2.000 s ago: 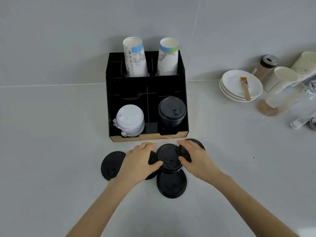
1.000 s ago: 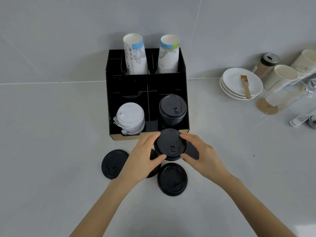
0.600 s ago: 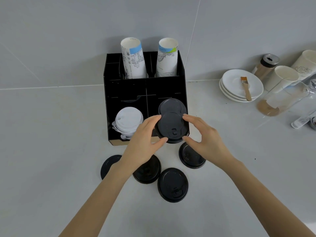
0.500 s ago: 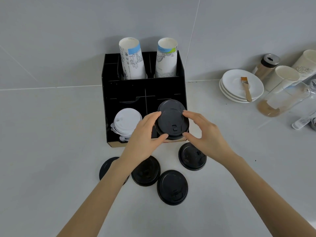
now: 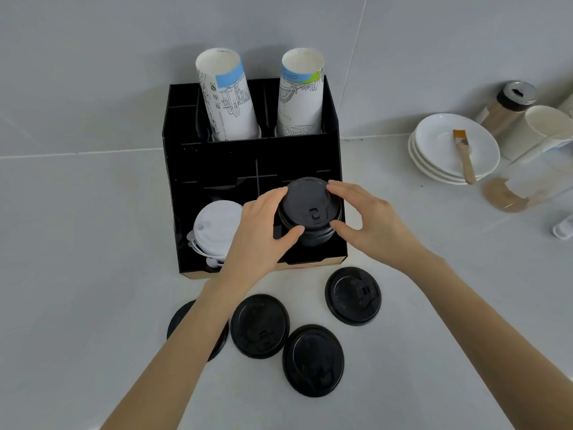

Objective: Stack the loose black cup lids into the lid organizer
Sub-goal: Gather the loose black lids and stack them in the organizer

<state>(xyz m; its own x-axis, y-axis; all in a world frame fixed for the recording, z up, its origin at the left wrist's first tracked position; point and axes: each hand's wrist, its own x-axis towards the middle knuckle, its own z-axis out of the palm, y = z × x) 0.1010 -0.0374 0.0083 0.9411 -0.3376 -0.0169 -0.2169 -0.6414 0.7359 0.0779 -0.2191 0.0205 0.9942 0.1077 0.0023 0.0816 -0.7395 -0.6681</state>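
Note:
A black lid organizer [image 5: 217,162] stands against the wall. Its front right compartment holds a stack of black lids. On top of that stack sits one black lid [image 5: 307,201], pinched at its rim by my left hand [image 5: 260,231] and my right hand [image 5: 362,221]. Several loose black lids lie on the counter in front: one at the right [image 5: 353,295], one in the middle [image 5: 259,325], one nearest me [image 5: 313,360], and one partly hidden under my left forearm [image 5: 179,321].
White lids [image 5: 214,226] fill the front left compartment. Two printed paper cup stacks [image 5: 228,97] stand in the organizer's back row. At the right are stacked white saucers [image 5: 434,150] with a brush [image 5: 463,155], a shaker jar [image 5: 508,103] and paper cups [image 5: 539,128].
Both hands lifted one black lid from the counter pile and carried it away from me onto the black stack in the front right compartment. The loose lids on the counter stayed put.

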